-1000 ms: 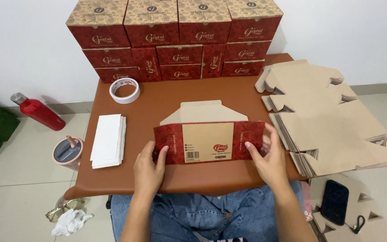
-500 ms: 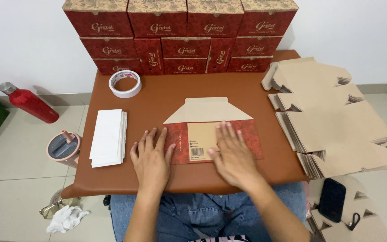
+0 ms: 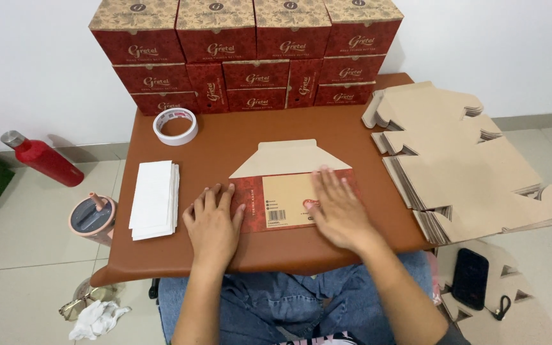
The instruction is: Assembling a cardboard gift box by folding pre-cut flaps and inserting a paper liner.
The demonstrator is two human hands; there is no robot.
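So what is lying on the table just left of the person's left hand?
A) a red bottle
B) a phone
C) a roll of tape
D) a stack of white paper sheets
D: a stack of white paper sheets lies on the table just left of the left hand; the roll of tape sits farther back.

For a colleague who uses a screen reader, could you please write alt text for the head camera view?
A seated person presses both palms, left hand and right hand, flat on a folded red and tan carton lying on a brown table. Finished red boxes are stacked behind, flat carton blanks lie to the right, and a tape roll and white sheets lie to the left.
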